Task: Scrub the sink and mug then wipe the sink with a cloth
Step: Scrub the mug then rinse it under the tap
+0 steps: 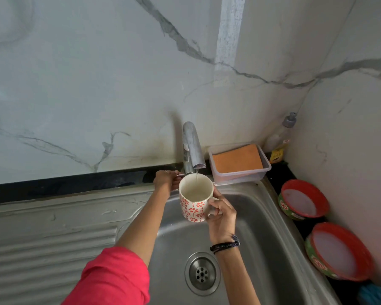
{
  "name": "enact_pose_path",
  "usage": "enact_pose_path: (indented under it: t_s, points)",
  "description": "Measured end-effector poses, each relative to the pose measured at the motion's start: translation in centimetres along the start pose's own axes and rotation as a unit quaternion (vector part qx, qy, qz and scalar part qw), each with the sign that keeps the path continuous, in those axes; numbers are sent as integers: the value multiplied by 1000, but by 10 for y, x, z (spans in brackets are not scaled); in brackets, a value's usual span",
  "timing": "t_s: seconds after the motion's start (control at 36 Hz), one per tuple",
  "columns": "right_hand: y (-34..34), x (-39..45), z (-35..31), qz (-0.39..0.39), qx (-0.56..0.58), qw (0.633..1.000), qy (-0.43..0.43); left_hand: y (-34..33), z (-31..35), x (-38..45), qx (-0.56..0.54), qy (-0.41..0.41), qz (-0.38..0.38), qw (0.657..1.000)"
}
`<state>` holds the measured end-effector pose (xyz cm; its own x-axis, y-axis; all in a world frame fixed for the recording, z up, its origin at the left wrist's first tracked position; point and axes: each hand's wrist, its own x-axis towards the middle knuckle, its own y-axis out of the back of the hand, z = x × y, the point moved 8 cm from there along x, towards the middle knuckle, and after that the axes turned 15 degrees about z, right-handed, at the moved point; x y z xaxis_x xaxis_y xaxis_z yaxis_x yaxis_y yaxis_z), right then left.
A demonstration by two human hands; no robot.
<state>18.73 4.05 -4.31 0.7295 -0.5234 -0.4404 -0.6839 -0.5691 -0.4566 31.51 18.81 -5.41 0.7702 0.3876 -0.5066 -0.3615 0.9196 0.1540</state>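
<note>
1. While hanging over the sink (pixel 262 216) basin, just under the tap spout: mug (pixel 195 198), white with red flower pattern, mouth tilting slightly toward camera, catching a thin stream of water (pixel 197 175) and holding a shallow pool inside.
2. Gripping the mug from its right side: right hand (pixel 220 213), fingers curling round the handle, thumb pressing on the mug wall near the rim. Dark beaded bracelets (pixel 226 246) sitting on the wrist.
3. Reaching behind the mug to the tap's base: left hand (pixel 166 180), fingers curling on a thin metal lever (pixel 180 175), ring showing on one finger. Fingertips partly hiding behind the mug rim. Pink sleeve (pixel 114 280) covering the upper arm.
4. Standing at the back edge of the sink: chrome tap (pixel 191 146), spout bending forward over the mug.
5. Lying below both arms: drain strainer (pixel 202 273) in the basin floor, well apart from the mug.
6. Stretching left of the basin: ribbed steel draining board (pixel 48 245).
7. Sitting just right of the tap: clear plastic tub (pixel 264 166) holding an orange sponge (pixel 238 159).
8. Standing in the corner behind the tub: soap bottle (pixel 279 137) with grey cap, label too small for reading.
9. Resting along the right ledge: two red-rimmed tubs (pixel 304 200), white paste inside.
10. Rising behind everything: marble-look wall (pixel 97 84), grey veining running across.
</note>
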Motion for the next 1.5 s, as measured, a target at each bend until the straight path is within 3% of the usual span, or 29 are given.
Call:
enact_pose_path:
  t_s: [0.56, 0.83, 1.5]
  points:
    - [21, -3, 15, 55, 12, 998, -18, -3, -5, 7, -5, 4, 14, 1000]
    - [16, -3, 20, 29, 24, 998, -41, -4, -6, 10, -13, 4, 6, 1000]
    - [21, -8, 19, 67, 15, 996, -55, -5, -3, 3, -24, 8, -10, 1000]
